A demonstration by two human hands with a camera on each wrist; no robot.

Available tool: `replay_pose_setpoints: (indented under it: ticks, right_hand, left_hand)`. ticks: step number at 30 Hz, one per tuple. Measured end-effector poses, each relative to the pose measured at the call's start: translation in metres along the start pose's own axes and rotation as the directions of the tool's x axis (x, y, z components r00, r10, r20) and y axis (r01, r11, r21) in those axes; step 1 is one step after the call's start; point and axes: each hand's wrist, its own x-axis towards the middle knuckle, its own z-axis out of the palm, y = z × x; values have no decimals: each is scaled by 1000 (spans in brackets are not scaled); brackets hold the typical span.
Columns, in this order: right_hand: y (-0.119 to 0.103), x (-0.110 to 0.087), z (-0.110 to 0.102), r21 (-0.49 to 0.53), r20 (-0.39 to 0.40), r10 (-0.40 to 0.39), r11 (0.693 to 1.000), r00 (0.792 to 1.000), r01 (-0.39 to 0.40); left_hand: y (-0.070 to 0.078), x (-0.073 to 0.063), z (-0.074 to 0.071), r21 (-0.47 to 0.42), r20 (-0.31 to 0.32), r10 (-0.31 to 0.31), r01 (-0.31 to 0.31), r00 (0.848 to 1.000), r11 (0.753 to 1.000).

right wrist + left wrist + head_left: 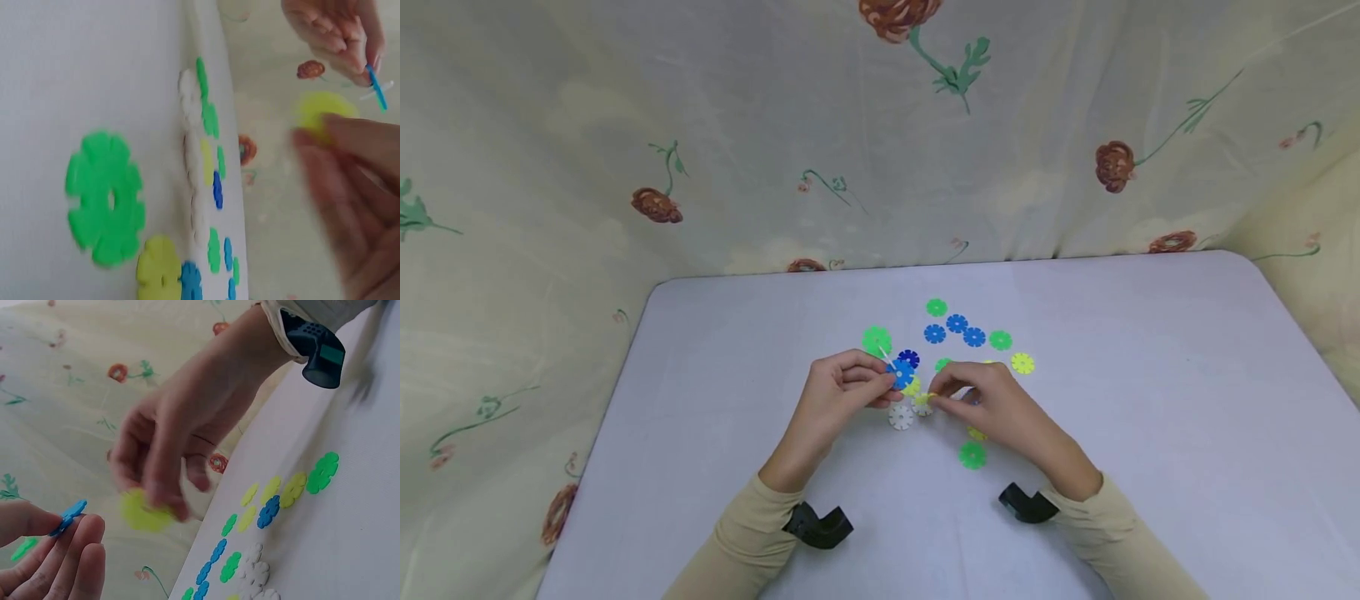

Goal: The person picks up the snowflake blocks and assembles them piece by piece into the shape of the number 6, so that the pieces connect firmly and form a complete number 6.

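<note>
My left hand [850, 387] pinches a blue notched plastic disc [900, 375] between thumb and fingers, above the table. A white disc [887, 357], seen nearly edge-on, crosses the blue one. Just beyond it shows a green disc [877, 339]; I cannot tell whether it is joined to them. To the right, my right hand [988, 398] holds a yellow disc [325, 114] by its edge with thumb and fingertips, apart from the blue disc. The yellow disc is blurred in both wrist views.
Loose discs lie on the white table [737, 350] around and beneath the hands: white [901, 417], dark blue [909, 358], green [972, 456], yellow [1022, 363] and several blue [973, 337]. A flowered cloth [737, 125] hangs behind the table's far edge.
</note>
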Motion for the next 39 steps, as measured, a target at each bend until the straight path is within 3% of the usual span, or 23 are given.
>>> replay_pose_setpoints:
  ticks: [5, 11, 19, 28, 39]
  right_hand:
    - [-6, -2, -1, 118, -235, -95, 985, 967, 125]
    - [-8, -2, 3, 121, -321, -128, 977, 939, 174]
    - [-10, -3, 5, 84, -341, -159, 976, 926, 199]
    - [-12, -2, 9, -7, -328, -305, 947, 894, 320]
    - [-15, -3, 8, -9, -294, -349, 932, 890, 362]
  left_hand:
    - [1, 0, -1, 12, -6, -2, 2, 1000, 1000]
    - [1, -1, -1, 10, -6, -17, 17, 1000, 1000]
    - [0, -1, 1, -16, 2, -13, 14, 1000, 1000]
    - [-1, -2, 2, -38, 24, -3, 4, 1000, 999]
    - [-2, 0, -3, -8, 87, -1, 2, 996, 1000]
